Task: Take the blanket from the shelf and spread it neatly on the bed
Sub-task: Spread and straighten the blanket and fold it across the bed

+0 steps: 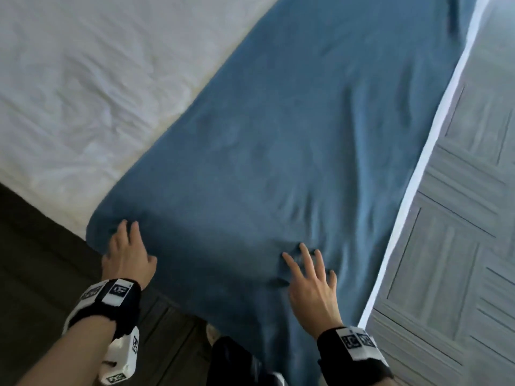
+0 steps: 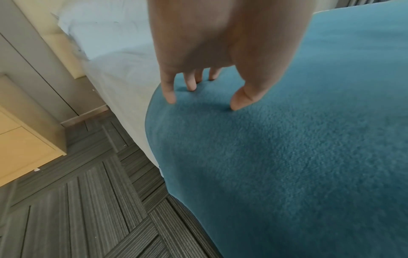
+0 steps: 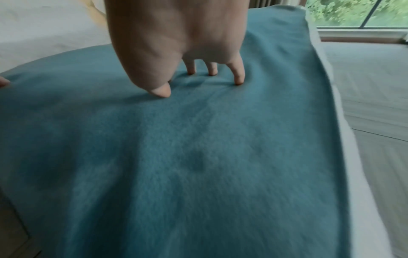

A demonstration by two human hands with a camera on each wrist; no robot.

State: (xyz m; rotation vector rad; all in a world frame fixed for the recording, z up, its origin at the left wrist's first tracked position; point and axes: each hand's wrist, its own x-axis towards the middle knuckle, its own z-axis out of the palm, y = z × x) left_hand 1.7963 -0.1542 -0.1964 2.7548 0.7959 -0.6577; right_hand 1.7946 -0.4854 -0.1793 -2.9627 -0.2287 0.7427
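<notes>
A blue fleece blanket (image 1: 292,129) lies in a long band across the foot of the white bed (image 1: 83,79), its near end hanging over the edge. My left hand (image 1: 126,252) rests open on the blanket's near left corner, fingertips (image 2: 170,99) touching the fleece (image 2: 287,157). My right hand (image 1: 309,277) lies flat on the blanket further right, fingers spread; its fingertips (image 3: 238,81) press a few small wrinkles into the cloth (image 3: 176,157).
Dark striped carpet tiles (image 2: 77,209) lie left of the bed, paler ones (image 1: 459,218) to the right. A light wooden cabinet (image 2: 24,143) stands at the left. A window (image 3: 362,14) shows far right. A dark shoe (image 1: 237,363) is below the blanket's edge.
</notes>
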